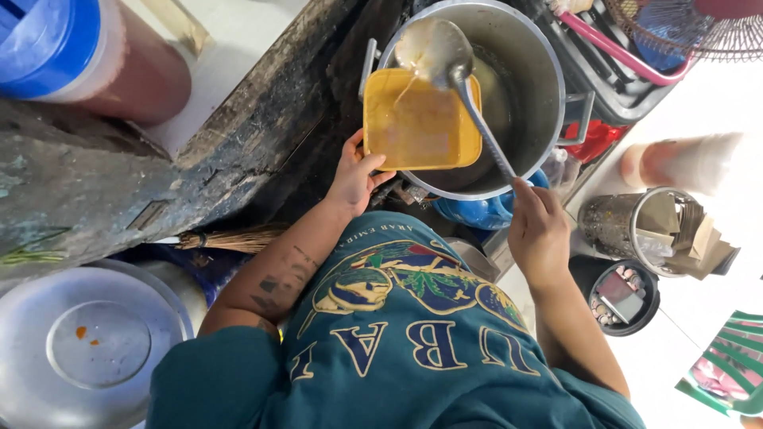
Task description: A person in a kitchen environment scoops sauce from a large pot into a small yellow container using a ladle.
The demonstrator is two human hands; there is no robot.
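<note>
Yellow square container (421, 119) sits over the big steel pot (540, 87), left hand (354, 175) clamped on its near edge. Right hand (539, 230) closed on the ladle (445, 59), tipping broth in. Filling underway; steadiness matters now.

Yellow container (421, 123) hides much of the steel pot's (540, 79) interior. Blue-lidded jug (71, 48), ten o'clock, and steel lid (87, 349), seven o'clock, are cut by edges.
</note>
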